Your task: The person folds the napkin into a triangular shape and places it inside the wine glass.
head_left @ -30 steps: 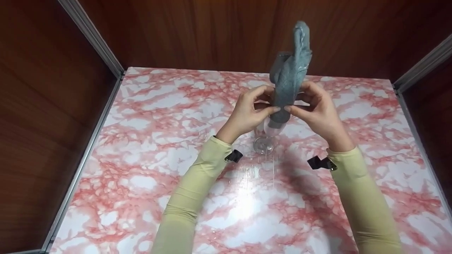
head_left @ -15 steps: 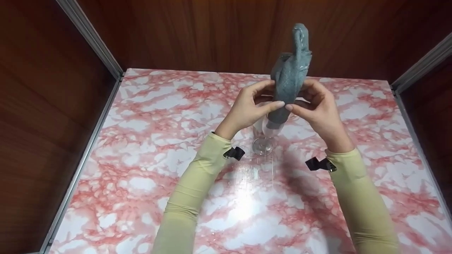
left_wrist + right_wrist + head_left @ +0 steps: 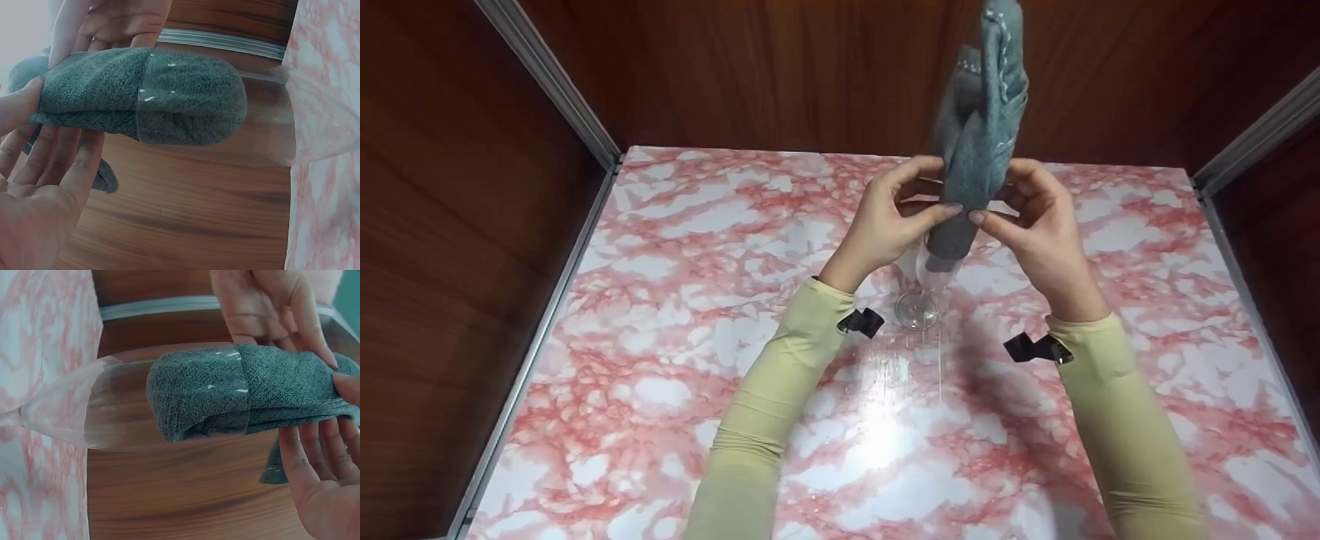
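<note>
We saw one rolled grey cloth point(image 3: 976, 127) standing upright, its lower end pushed down into the bowl of one clear stemmed glass point(image 3: 924, 283). Most of the roll rose above the rim, reaching past the top edge of the head view. In both wrist views the rounded end of the cloth point(image 3: 185, 104) sat part way down inside the glass point(image 3: 112, 402), clear of the narrow bottom of the bowl.

Our two hands met around the cloth just above the rim. The left hand point(image 3: 891, 225) came in from the left with its thumb tip on the near face of the roll and its fingers point(image 3: 67, 163) curled round the far side, so it gripped the cloth. The right hand point(image 3: 1035, 225) mirrored it from the right, thumb tip on the near face just beside the left thumb, fingers point(image 3: 304, 455) wrapped behind the roll, gripping it too. The two thumb tips were nearly touching. Neither hand appeared to touch the glass itself.

The glass stood on its foot near the middle of a pink and white marbled table point(image 3: 660, 337), between our wrists. We counted two pale yellow sleeves, the left sleeve point(image 3: 769, 397) and the right sleeve point(image 3: 1125, 420), each with one black clip at the cuff, two clips in all. Dark wooden walls point(image 3: 780, 67) closed in the table on three sides.
</note>
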